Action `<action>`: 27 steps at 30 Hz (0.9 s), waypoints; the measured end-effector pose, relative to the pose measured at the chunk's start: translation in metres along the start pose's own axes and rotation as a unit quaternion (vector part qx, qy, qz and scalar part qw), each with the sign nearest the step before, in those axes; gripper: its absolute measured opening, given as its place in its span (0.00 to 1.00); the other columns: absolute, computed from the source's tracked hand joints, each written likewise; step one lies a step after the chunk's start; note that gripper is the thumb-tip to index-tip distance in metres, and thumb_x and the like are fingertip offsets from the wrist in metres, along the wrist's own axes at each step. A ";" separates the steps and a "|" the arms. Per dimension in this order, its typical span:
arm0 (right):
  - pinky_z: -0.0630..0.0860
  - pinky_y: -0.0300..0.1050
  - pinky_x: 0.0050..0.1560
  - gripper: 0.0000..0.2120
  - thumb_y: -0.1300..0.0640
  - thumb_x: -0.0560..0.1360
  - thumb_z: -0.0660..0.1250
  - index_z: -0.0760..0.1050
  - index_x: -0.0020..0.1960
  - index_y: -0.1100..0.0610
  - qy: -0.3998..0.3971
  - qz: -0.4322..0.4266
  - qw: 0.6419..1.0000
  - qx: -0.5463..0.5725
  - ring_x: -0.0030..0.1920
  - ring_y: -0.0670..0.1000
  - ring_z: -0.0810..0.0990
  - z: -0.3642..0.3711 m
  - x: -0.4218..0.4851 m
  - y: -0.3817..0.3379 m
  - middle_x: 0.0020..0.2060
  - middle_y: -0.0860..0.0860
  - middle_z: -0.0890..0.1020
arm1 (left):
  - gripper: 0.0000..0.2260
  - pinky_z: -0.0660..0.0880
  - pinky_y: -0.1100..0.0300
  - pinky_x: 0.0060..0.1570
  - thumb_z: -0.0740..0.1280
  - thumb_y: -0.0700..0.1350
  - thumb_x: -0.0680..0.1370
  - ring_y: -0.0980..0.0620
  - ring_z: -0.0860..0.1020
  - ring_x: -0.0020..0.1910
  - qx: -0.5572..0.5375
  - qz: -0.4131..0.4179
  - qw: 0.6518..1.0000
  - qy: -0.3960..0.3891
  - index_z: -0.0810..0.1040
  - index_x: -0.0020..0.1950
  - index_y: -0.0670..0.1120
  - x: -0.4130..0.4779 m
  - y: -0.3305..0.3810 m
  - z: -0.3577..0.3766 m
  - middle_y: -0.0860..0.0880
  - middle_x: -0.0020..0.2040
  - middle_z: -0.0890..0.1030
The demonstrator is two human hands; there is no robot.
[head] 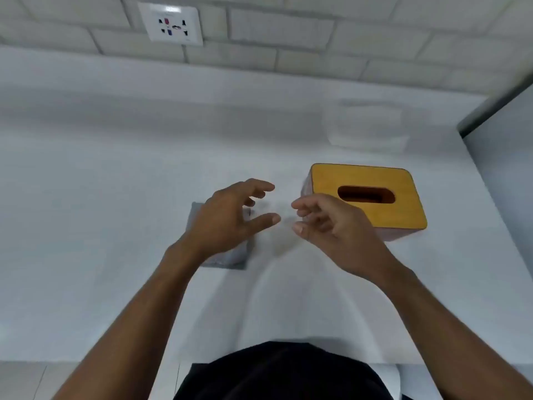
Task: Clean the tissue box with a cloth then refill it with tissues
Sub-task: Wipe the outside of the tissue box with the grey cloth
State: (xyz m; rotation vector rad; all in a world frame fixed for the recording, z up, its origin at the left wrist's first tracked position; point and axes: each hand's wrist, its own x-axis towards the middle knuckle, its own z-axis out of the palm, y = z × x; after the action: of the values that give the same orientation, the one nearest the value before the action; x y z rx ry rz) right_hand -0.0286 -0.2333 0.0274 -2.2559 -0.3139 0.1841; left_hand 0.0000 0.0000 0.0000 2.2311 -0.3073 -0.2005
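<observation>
I find both hands empty. The left hand (227,217), fingers spread, is over the grey cloth (227,259) at mid-desk (115,168). The right hand (331,226), loosely curled, is by the tissue box (372,180) near the right edge, with the tissues (369,125) behind it. I advise gathering the cloth fully and steadying the box before wiping.

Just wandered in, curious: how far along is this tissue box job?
Barely started. Nothing looks done: the grey cloth lies on the counter below the left hand, ungripped. In hand: nothing; the right hand is empty too. Left: wiping the tissue box, whose slot shows no tissue, then loading the white tissues behind it.
</observation>
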 end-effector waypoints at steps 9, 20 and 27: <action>0.81 0.43 0.48 0.20 0.42 0.76 0.69 0.76 0.65 0.49 -0.093 0.128 0.986 -0.043 0.47 0.42 0.82 0.043 0.009 0.010 0.54 0.44 0.83 | 0.39 0.68 0.45 0.68 0.68 0.68 0.75 0.42 0.68 0.74 0.310 -0.089 0.938 -0.128 0.61 0.82 0.56 0.001 -0.056 -0.015 0.50 0.79 0.68; 0.70 0.44 0.38 0.13 0.44 0.76 0.67 0.73 0.55 0.50 -0.072 0.128 0.978 -0.147 0.49 0.54 0.79 0.131 0.084 0.006 0.49 0.47 0.77 | 0.07 0.73 0.53 0.49 0.71 0.49 0.79 0.48 0.79 0.54 0.145 -0.156 0.977 -0.016 0.81 0.56 0.57 -0.004 -0.097 -0.019 0.55 0.52 0.77; 0.78 0.48 0.46 0.17 0.50 0.76 0.69 0.71 0.62 0.51 0.001 0.105 0.987 -0.120 0.51 0.52 0.80 0.120 0.070 0.015 0.58 0.49 0.77 | 0.10 0.82 0.51 0.45 0.74 0.53 0.78 0.50 0.84 0.47 -0.060 -0.240 0.969 0.023 0.81 0.58 0.53 -0.009 -0.080 -0.006 0.52 0.47 0.85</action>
State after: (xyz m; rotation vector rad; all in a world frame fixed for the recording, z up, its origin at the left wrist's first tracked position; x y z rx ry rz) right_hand 0.0126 -0.1358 -0.0634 -2.5269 -0.1010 0.2664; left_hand 0.0048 0.0561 -0.0585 2.1524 0.2716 -0.4113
